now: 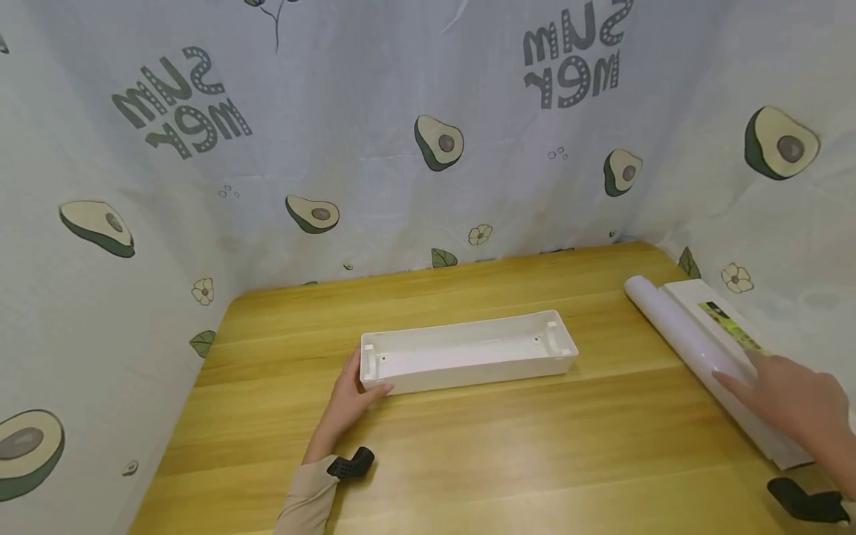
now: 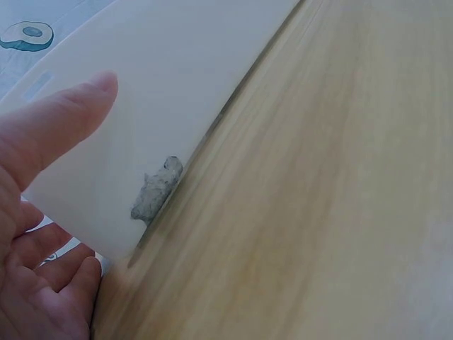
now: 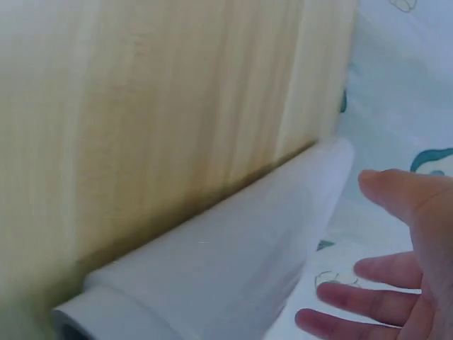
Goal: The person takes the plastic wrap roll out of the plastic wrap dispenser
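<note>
A long white open-topped plastic box (image 1: 468,377) lies on the table, its inside bare apart from small fittings at both ends. My left hand (image 1: 346,401) holds its left end, thumb along the front wall and fingers round the end. Close up in the left wrist view, a torn grey patch (image 2: 157,190) marks the box wall below the thumb. At the right, my right hand (image 1: 796,394) hovers over a shiny roll of clear film (image 1: 675,321) and a long white piece with a green label (image 1: 732,325). Its fingers are spread, apart from the roll in the right wrist view.
The wooden table (image 1: 481,453) ends in rounded far corners. Behind it and at both sides hangs a pale curtain (image 1: 374,148) printed with avocados and flowers. A dark wrist mount (image 1: 351,464) sits on the left forearm, another (image 1: 805,501) on the right.
</note>
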`<control>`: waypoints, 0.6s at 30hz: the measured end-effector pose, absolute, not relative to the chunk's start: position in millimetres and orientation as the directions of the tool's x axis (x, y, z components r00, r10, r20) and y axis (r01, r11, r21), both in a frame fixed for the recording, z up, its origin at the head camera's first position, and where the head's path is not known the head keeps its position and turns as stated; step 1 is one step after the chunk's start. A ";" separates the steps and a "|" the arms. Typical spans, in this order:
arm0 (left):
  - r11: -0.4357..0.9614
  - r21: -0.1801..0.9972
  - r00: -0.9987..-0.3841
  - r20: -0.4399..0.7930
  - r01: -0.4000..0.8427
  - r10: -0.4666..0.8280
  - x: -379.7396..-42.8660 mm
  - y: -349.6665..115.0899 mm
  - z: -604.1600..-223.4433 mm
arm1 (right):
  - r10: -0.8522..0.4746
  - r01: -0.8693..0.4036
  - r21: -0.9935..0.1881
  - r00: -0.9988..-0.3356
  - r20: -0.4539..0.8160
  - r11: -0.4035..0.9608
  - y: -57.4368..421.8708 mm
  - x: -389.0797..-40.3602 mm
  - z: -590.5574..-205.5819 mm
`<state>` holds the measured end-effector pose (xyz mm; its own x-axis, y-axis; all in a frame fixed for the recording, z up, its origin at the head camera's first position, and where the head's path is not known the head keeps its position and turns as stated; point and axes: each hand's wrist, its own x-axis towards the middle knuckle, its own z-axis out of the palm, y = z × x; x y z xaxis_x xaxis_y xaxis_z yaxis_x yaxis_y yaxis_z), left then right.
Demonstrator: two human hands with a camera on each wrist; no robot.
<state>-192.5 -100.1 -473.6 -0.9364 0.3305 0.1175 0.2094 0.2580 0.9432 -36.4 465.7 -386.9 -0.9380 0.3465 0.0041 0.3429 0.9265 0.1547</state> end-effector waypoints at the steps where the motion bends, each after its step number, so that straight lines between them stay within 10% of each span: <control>1: 0.264 0.941 -0.937 0.119 0.211 0.328 -191.7 -101.3 -473.9 | 0.329 0.329 0.142 -0.944 0.028 0.934 464.4 -39.6 -386.6; 18: 0.299 0.938 -0.944 0.077 0.178 0.321 -191.3 -114.8 -470.6 | -0.058 -0.088 -0.173 -0.984 0.170 0.981 415.4 -93.4 -406.6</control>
<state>-191.3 -114.8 -470.6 -0.9439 0.3210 0.0770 0.1780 0.2986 0.9376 -93.4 415.4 -406.6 -0.9836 -0.0583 0.1705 -0.0881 0.9810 -0.1729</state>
